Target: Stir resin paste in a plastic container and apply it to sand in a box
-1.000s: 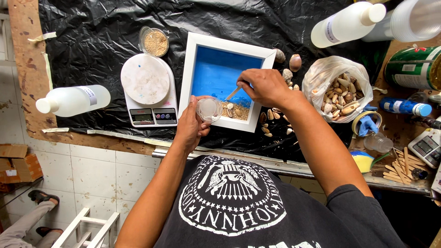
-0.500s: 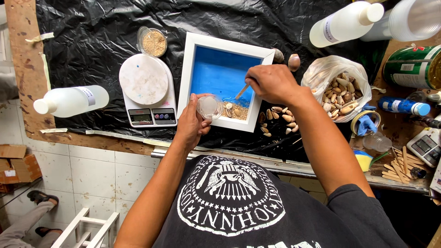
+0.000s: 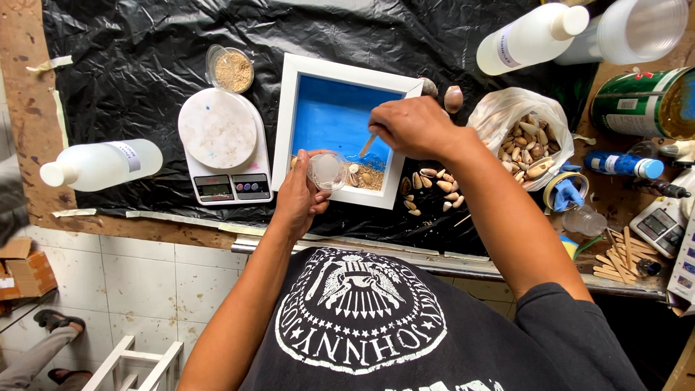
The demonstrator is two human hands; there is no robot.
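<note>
Our fingers are curled shut on both sides: the left hand (image 3: 298, 194) wraps a small clear cup (image 3: 325, 170) at the middle of the frame, tipped toward the work, and the right hand (image 3: 414, 127) pinches a thin wooden stick (image 3: 368, 144) whose tip points down into the frame's blue panel.

A black plastic sheet (image 3: 130, 65) covers the bench across the upper half of the picture, likely to catch spills. On it, at centre, lies the white shadow-box frame (image 3: 286, 108) with its blue inside; a strip of sand and small shells (image 3: 365, 176) sits along its lower edge, just beside the cup, so we hold the cup close and work with the stick right there.

Left of the frame stands a white kitchen scale (image 3: 221, 148), and above it a small clear tub of sand (image 3: 233, 69). At centre right an open plastic bag (image 3: 499, 116) holds many shells, within easy reach of the right arm. A white bottle (image 3: 101, 164) lies at far left. Loose shells (image 3: 431, 190) are scattered between the frame and the bag.
</note>
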